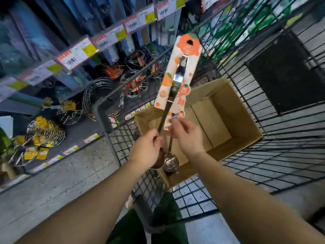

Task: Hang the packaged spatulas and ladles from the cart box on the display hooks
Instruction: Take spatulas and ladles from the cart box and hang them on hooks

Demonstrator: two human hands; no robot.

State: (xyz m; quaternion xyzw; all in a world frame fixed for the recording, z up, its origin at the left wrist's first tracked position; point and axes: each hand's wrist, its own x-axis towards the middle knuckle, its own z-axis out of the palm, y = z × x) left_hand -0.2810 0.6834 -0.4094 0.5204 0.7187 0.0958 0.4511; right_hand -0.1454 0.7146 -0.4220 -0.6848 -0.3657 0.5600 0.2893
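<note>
A: I see two ladles (171,106) held over the box (233,110) in the cart (281,138), card tops up, bowls down.

B: Hands?

A: Left hand (146,148) pinches one handle, right hand (187,136) grips the card's lower edge. Low grips, so the tops can swing and miss a hook.

B: Other risks?

A: Handles cross. Cards may snag, or one slips back into the box. Hang-hole (190,42) is small and the frame is blurred.

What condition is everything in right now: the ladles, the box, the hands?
Two steel ladles on orange-printed backing cards: held upright above the box, not yet hung.
Brown cardboard box: open, looks empty, sitting in the black wire cart.
Left hand: gripping a ladle handle.
Right hand: pinching the card's lower end.
</note>
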